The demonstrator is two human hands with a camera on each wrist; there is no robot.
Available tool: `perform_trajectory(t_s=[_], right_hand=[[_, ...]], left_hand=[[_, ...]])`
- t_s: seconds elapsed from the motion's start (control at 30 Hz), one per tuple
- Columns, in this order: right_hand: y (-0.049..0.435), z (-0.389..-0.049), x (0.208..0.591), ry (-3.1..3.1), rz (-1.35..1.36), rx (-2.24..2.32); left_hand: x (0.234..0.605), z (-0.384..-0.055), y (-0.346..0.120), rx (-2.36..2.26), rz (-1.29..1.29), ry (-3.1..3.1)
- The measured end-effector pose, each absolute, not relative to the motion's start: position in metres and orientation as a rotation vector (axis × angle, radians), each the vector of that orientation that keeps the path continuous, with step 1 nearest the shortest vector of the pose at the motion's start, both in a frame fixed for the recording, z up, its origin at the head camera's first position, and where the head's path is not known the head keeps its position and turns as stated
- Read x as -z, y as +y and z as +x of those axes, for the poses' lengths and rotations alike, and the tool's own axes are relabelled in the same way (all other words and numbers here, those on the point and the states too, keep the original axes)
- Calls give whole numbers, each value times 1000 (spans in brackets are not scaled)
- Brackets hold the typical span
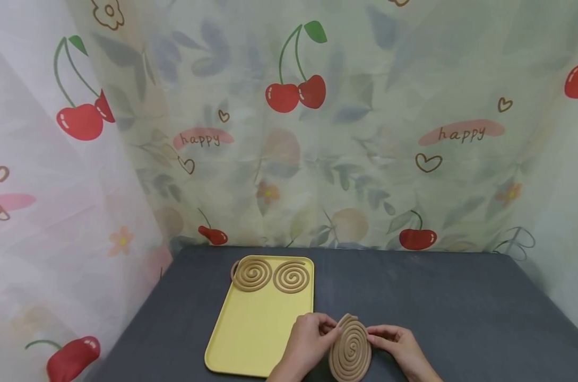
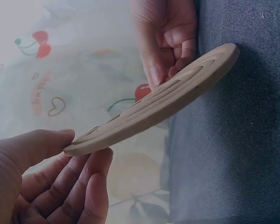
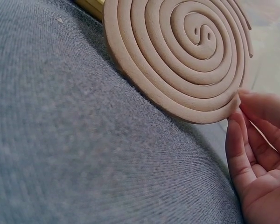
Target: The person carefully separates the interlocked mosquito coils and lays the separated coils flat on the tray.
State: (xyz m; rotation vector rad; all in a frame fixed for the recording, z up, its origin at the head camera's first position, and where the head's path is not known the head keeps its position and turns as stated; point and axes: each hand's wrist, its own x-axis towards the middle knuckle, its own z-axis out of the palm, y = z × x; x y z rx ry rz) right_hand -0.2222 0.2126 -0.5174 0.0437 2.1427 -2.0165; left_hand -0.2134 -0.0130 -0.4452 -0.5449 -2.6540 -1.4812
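A brown mosquito coil, with tightly nested rings, is held up off the table between both hands, right of the tray. My left hand pinches its upper left edge between thumb and fingers, as the left wrist view shows from the side. At the opposite edge my right hand pinches the rim with thumb and fingertips; the coil's face shows a small S-shaped centre with slits. Two separate coil spirals lie at the far end of the yellow tray: a left one and a right one.
Dark grey cloth covers the table. A curtain printed with cherries and leaves hangs behind and at both sides. The left spiral on the tray reaches over the tray's left rim.
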Motion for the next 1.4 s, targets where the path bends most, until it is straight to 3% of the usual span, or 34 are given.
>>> perform_trajectory(t_s=[0.27,0.93,1.4], right_hand=[[211,-234,513,2121,144,2107],[197,-247,497,2110,-53,2152],[195,-237,507,1989,-124,2268]], left_hand=[[443,-213,-13,1443,-536,-2641],[441,-210,-14,1483,-541,-2686],[442,-209,-12,1465,-575,-2662]])
